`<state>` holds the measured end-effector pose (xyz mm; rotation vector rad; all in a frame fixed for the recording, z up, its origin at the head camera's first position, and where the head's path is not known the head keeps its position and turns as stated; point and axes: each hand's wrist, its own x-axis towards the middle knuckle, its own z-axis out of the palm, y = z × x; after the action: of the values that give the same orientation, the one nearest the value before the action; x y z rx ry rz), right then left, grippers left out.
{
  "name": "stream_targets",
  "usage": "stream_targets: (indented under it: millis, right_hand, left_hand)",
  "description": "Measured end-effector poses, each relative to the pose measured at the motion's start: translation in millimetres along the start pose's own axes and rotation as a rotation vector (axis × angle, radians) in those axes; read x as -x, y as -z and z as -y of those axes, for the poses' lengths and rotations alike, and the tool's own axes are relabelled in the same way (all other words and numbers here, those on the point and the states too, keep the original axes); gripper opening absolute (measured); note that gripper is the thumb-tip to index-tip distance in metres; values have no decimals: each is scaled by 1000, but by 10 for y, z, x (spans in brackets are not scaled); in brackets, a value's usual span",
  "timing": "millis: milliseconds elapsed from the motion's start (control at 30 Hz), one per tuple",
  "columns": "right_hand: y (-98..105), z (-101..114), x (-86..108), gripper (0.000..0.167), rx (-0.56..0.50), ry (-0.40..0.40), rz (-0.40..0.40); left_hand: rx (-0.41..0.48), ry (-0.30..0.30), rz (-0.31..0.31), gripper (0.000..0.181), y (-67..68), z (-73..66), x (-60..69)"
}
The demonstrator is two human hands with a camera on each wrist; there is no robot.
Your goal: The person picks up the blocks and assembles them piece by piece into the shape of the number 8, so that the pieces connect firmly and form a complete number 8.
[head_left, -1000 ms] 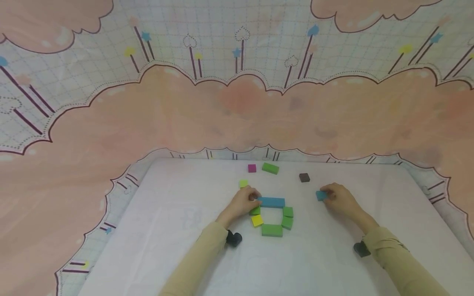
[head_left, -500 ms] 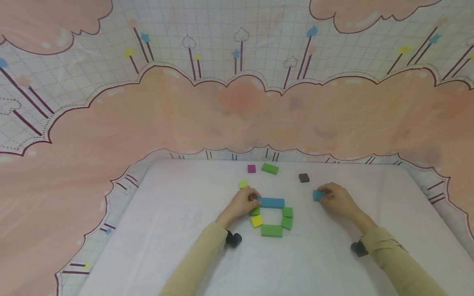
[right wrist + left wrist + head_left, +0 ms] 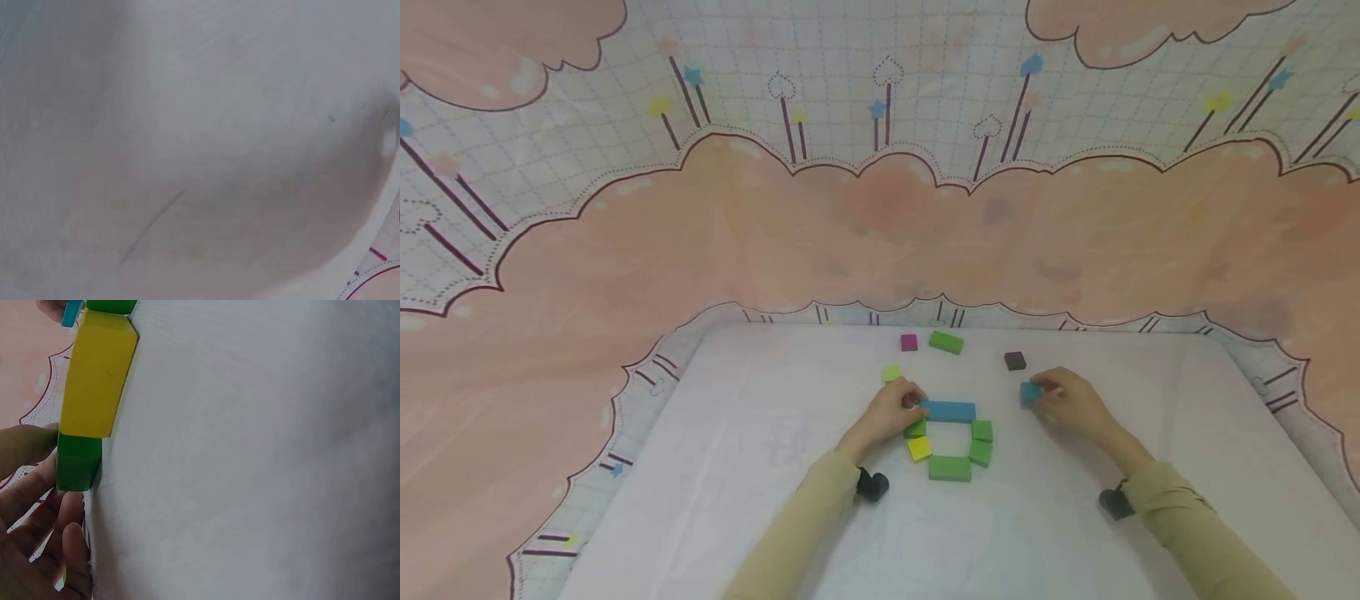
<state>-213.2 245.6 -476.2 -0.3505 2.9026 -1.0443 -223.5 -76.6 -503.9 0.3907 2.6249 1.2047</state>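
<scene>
In the head view my left hand [image 3: 891, 412] pinches the left end of a long blue block [image 3: 951, 412], which forms the far side of a rectangular ring of blocks. Beside those fingers are a green block [image 3: 79, 462] and a yellow block [image 3: 100, 375]; the left wrist view shows the thumb and curled fingers around the green one's far side. My right hand [image 3: 1075, 407] pinches a small blue block [image 3: 1030, 394] to the right of the ring. Two small green blocks [image 3: 981, 442] make the ring's right side, and a longer green block [image 3: 950, 468] its near side.
Toward the far edge of the white table [image 3: 730, 467] lie a magenta block [image 3: 909, 342], a green block [image 3: 946, 342] and a dark brown block [image 3: 1015, 361]. A lime block [image 3: 891, 372] sits just beyond the left hand. Patterned cloth rises behind.
My right hand has moved left with the small blue block, closer to the ring. The left hand stays at the long blue block, and the other blocks keep their places.
</scene>
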Motion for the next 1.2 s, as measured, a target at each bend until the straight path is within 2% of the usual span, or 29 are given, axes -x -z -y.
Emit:
stream_targets:
  millis: [267, 567, 800, 1000, 1200]
  right_hand:
    - [-43, 60, -24, 32, -10, 65, -23]
    - [-99, 185, -50, 34, -17, 42, 4]
    - [-183, 222, -87, 35, -29, 28, 24]
    - [-218, 278, -123, 35, -38, 15, 38]
    - [-237, 354, -177, 35, -36, 45, 38]
  left_hand:
    - [0, 8, 6, 22, 13, -8, -3]
    - [10, 21, 7, 22, 17, -24, -3]
    - [17, -2, 5, 22, -13, 16, 7]
    - [14, 2, 10, 23, -11, 18, 5]
    - [12, 7, 11, 23, 12, -6, 6]
